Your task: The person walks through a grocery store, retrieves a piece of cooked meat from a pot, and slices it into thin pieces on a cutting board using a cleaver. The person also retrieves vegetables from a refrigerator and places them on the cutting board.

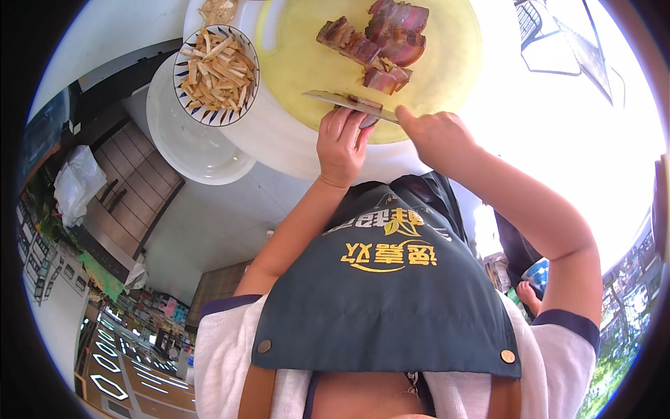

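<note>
My right hand (442, 137) grips the handle of a knife (327, 96), its blade reaching left above the yellow round cutting board (303, 57). Just below the blade, the fingers of my left hand (343, 144) hold a small piece of cured meat (369, 121) on the board's near part. The blade and my fingers partly hide this piece. A thin slice (361, 101) shows at the blade's far side. Beyond it lie several chunks of cured pork belly (398, 39), with dark rind and pinkish, fatty layers.
Left of the board, a patterned bowl (255, 78) holds pale brown food strips (217, 70). A white basin (201, 157) sits lower, beneath the bowl. A metal-framed chair (565, 47) stands at far right. Another person's hand (528, 296) shows behind my right arm.
</note>
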### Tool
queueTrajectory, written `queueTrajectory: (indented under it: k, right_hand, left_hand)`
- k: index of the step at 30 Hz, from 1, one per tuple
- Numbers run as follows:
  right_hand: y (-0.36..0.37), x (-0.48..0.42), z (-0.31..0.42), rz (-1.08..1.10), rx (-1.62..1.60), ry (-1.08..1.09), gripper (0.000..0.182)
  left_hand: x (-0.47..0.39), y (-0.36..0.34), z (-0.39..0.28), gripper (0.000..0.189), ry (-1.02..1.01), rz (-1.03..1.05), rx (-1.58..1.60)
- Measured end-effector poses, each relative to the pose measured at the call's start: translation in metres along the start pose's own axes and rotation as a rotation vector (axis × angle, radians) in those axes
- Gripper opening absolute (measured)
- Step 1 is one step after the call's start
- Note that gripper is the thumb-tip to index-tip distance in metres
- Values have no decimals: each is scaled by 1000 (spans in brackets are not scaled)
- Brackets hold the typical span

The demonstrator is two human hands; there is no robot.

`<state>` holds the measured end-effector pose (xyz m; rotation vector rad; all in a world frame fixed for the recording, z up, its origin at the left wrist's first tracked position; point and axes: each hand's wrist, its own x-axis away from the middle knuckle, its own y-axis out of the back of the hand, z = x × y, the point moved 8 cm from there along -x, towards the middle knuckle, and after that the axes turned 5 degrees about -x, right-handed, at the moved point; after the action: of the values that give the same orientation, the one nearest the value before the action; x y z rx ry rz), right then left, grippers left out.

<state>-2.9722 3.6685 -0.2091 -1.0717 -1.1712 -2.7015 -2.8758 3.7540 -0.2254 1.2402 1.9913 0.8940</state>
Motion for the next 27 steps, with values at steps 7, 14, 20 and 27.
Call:
queueTrajectory:
  k: [7, 14, 20, 27]
  right_hand:
    - [-6, -21, 8, -124, -43, 76, 24]
    - [-8, 26, -43, -71, 14, -101, 13]
    - [13, 51, -2, -145, 37, 31, 23]
    - [19, 52, 1, -65, 126, -9, 19]
  left_hand:
    - [0, 3, 0, 39, -19, 6, -30]
    - [3, 3, 6, 40, 59, -19, 53]
    - [0, 6, -1, 37, -24, -22, -40]
    - [0, 5, -1, 37, -7, -1, -1]
